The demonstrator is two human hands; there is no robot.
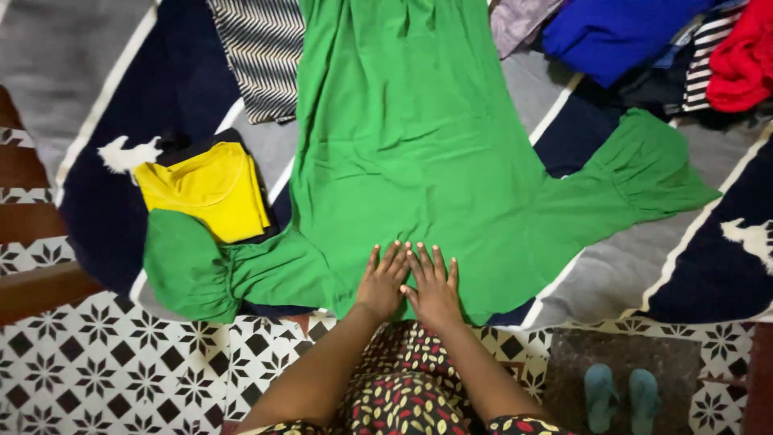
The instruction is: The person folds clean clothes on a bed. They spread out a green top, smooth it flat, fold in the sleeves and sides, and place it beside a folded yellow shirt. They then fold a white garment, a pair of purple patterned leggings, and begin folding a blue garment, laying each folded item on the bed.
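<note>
Patterned black-and-white floor tiles point(121, 362) run along the near edge, with a pair of teal sandals point(616, 396) parked on a dark mat to the right. Just past the tiles, both hands are down flat: the left hand point(382, 280) and the right hand point(433, 286) lie side by side, thumbs nearly touching, fingers spread and extended, palms pressed on the near end of a green dress point(411, 145). Neither hand grips anything; they only rest on the cloth.

That dress lies spread on a grey and navy striped blanket point(628, 266), its two sleeves fanned out left and right, the body running away from the person. It looks thin, soft and light, lying with shallow wrinkles, so it should slide and fold easily; likely good holds are the gathered sleeve ends or the shoulder seams either side of the hands.

Left of it, a folded yellow garment point(205, 189) sits on dark cloth. Farther out lie a black-and-white zigzag fabric point(258, 56), then a heap of blue point(612, 32), striped and red clothes point(745, 56).
</note>
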